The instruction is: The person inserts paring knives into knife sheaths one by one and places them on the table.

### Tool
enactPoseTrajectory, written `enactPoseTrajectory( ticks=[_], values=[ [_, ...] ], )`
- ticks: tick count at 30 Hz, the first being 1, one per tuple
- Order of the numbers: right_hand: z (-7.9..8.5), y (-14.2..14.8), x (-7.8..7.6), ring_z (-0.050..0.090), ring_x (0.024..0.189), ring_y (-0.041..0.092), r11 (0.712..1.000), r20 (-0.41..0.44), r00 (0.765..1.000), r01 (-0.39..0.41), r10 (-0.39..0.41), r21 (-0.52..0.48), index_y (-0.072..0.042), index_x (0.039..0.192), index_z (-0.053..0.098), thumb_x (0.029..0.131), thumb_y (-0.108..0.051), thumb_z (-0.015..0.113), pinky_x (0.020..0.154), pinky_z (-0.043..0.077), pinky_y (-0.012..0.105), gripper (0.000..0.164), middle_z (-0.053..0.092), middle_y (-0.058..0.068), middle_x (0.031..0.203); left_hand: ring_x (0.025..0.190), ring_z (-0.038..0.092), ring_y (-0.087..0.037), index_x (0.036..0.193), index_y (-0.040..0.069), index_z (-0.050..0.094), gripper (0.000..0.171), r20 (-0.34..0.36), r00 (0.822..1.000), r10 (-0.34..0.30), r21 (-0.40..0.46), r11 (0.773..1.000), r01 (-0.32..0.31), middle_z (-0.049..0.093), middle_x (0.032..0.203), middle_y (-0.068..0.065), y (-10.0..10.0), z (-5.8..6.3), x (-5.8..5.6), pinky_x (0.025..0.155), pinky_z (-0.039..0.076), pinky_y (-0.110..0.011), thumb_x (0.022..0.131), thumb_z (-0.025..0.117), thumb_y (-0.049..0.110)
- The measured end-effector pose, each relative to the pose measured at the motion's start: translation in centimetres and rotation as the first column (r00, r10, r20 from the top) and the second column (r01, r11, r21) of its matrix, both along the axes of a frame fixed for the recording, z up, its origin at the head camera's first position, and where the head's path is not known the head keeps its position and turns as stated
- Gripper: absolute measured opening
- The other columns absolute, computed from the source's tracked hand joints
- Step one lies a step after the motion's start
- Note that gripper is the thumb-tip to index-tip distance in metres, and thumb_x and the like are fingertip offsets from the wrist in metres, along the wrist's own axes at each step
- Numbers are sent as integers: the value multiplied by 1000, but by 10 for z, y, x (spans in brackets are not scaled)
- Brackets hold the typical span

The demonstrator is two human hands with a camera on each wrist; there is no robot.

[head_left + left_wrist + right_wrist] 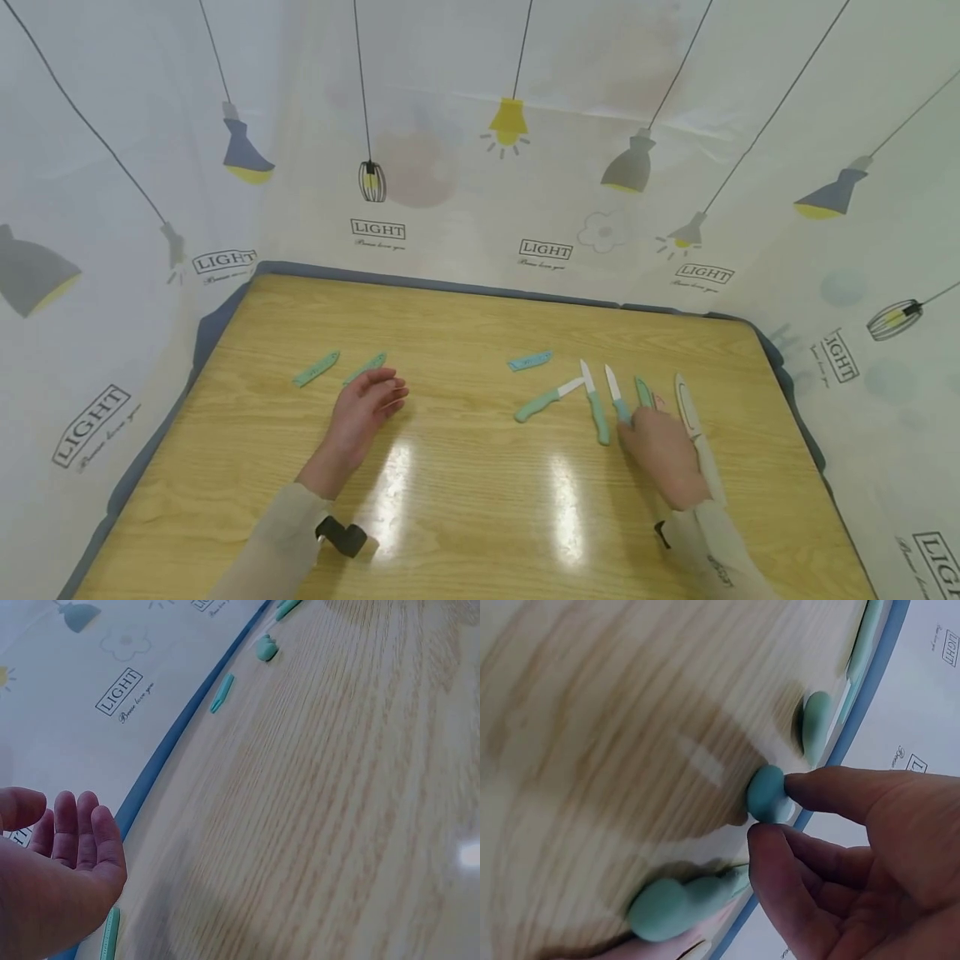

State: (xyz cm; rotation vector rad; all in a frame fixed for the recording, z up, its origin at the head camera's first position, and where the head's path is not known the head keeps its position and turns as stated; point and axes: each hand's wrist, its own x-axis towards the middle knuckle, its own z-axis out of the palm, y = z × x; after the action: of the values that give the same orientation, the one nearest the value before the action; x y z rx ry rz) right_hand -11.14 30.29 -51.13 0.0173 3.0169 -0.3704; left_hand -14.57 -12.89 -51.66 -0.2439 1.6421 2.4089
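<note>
My right hand (663,450) pinches the handle of a small knife with a blue handle (767,795) and a white blade (612,382) between thumb and fingertips. The knife lies on the table with its blade pointing away from me. To its left are two green-handled knives, one upright in view (598,414) and one slanted (538,406). Just right of it is a green blade cover (643,392), its lower part hidden by the hand. My left hand (363,417) holds nothing, fingers loosely bent, over the table near a green knife cover (367,367).
Another green cover (317,368) lies at the far left, and a blue cover (529,360) towards the back. A large knife (708,467) with a pale handle lies right of my right hand, beside something pink (659,402). Patterned cloth (450,217) rises around the wooden table (465,483).
</note>
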Motion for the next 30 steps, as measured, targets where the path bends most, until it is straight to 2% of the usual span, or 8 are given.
enactPoseTrajectory(
  ticks=[6,10,12,16,19,25,28,30],
  values=[
    [2,-2,-2,42,45,15,1000,12,1000,19,-19,3,-3,71,59,94,-26,56,38,36,27,33,51,5,56,113,56,-32,132,-10,42,42,-32,999,-35,-83,996,32,57,118,-18,14,6,-8,100,45,-43,99,54,13],
    [9,2,-2,55,59,22,997,16,997,70,-70,-7,6,106,65,96,-33,51,44,48,36,42,65,18,89,111,57,-32,129,-10,50,38,-113,988,-108,-227,971,80,59,119,-21,37,14,-23,98,47,-46,98,55,12],
    [12,3,-2,59,70,27,996,1,996,93,-93,2,5,118,62,97,-36,49,51,51,42,47,63,23,108,111,58,-30,127,-7,54,35,-169,971,-168,-333,937,104,60,119,-20,50,18,-31,98,47,-46,98,54,13],
    [17,5,-1,59,89,38,993,-38,992,122,-122,-2,3,121,60,98,-38,45,61,52,52,49,57,25,114,110,58,-23,125,1,60,33,-258,918,-302,-588,803,100,64,117,-10,77,20,-48,94,49,-40,99,54,20],
    [18,5,2,57,96,42,993,-90,989,118,-120,-19,3,120,61,97,-36,46,67,51,56,47,56,26,116,111,57,-17,126,6,61,33,-263,876,-405,-746,661,82,63,120,-3,98,19,-58,93,50,-35,99,53,22],
    [15,6,3,57,95,42,996,-200,975,90,-92,-23,4,114,64,96,-31,50,67,52,54,42,57,25,113,120,51,-21,132,8,58,37,-188,787,-587,-905,414,93,55,130,-6,135,9,-76,100,45,-37,100,51,24],
    [14,7,3,56,95,43,997,-226,971,79,-81,-18,5,113,65,96,-30,52,68,52,55,41,58,27,113,122,49,-22,134,9,56,39,-129,767,-628,-946,310,95,53,133,-7,150,4,-83,102,44,-36,100,50,27],
    [13,6,2,56,95,43,997,-231,970,74,-76,-17,5,113,64,95,-29,52,68,51,55,40,57,27,113,123,48,-23,137,8,53,41,-95,763,-639,-962,257,96,51,135,-9,158,0,-87,102,43,-35,100,50,26]
  ],
)
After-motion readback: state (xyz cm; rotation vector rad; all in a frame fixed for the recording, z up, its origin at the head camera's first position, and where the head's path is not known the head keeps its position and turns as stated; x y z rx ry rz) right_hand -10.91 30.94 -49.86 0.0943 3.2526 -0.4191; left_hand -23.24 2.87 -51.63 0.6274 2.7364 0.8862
